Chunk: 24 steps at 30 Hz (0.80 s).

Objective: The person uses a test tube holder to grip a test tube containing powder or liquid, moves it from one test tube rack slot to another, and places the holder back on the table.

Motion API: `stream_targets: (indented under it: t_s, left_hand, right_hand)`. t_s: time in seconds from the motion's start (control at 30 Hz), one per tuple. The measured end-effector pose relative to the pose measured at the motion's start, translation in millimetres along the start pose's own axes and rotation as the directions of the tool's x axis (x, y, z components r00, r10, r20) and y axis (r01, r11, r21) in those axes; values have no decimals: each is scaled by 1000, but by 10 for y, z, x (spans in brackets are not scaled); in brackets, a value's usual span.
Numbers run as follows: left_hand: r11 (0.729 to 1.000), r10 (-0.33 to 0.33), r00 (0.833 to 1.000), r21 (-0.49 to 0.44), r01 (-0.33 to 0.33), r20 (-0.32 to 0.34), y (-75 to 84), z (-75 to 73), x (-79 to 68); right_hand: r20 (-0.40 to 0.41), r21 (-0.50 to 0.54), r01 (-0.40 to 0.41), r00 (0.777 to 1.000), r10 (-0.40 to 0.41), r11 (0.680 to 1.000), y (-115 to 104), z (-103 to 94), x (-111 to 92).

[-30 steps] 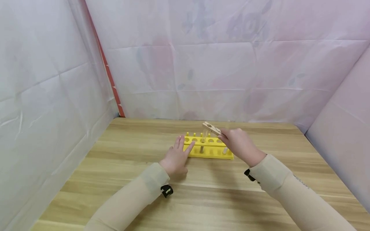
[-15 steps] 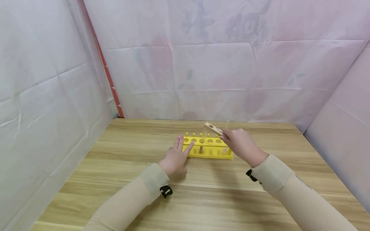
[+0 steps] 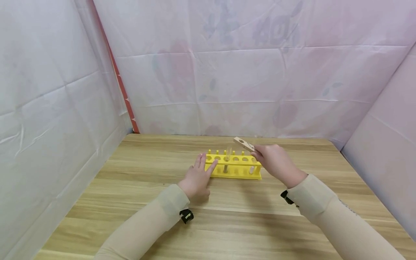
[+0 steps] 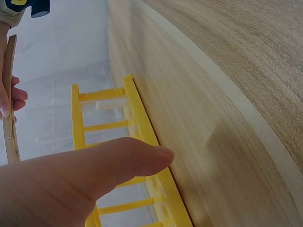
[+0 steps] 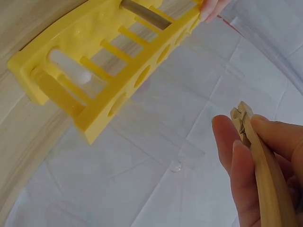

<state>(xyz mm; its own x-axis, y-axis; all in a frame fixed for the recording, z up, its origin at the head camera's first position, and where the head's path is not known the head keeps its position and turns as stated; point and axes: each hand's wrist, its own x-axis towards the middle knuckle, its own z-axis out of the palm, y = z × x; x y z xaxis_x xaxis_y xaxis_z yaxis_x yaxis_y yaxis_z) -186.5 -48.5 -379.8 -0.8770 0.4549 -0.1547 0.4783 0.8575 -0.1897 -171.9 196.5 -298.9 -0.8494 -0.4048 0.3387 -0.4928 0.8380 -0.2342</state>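
My left hand (image 3: 196,180) rests on the left end of a yellow test tube rack (image 3: 242,177), fingers straight and spread; its thumb crosses the rack in the left wrist view. A glass test tube with dark grey contents (image 3: 225,168) stands, slightly tilted, in a middle hole. At the rack's right end is another tube with white contents (image 5: 70,66). Above and behind the rack's right half, my right hand (image 3: 276,162) grips a wooden test tube clamp (image 3: 244,143), thumb on one side and fingers on the other. Nothing sits in the clamp's end, which is apart from the grey tube.
Wood-grain table (image 3: 136,202) lies under the rack. White patterned sheets (image 3: 208,79) hang behind and at both sides, with a red strip (image 3: 125,99) in the back left corner. Yellow pegs (image 3: 217,152) stand along the rack's back.
The clamp, at first over the top of the grey tube, has moved right with my right hand and come away from it. The tube stays in the rack. My left hand stays in place.
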Motion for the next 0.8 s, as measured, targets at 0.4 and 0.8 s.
stream_targets:
  t_s: [0.4, 0.8]
  left_hand:
    - [1000, -9, 1000, -19, 9, 3, -6, 21, 17]
    - [999, -20, 1000, -32, 20, 0, -22, 31, 24]
  right_hand:
    - [-1, -9, 2, 1000, -2, 1000, 55, -18, -25]
    - [-3, -31, -4, 1000, 3, 999, 100, -37, -38]
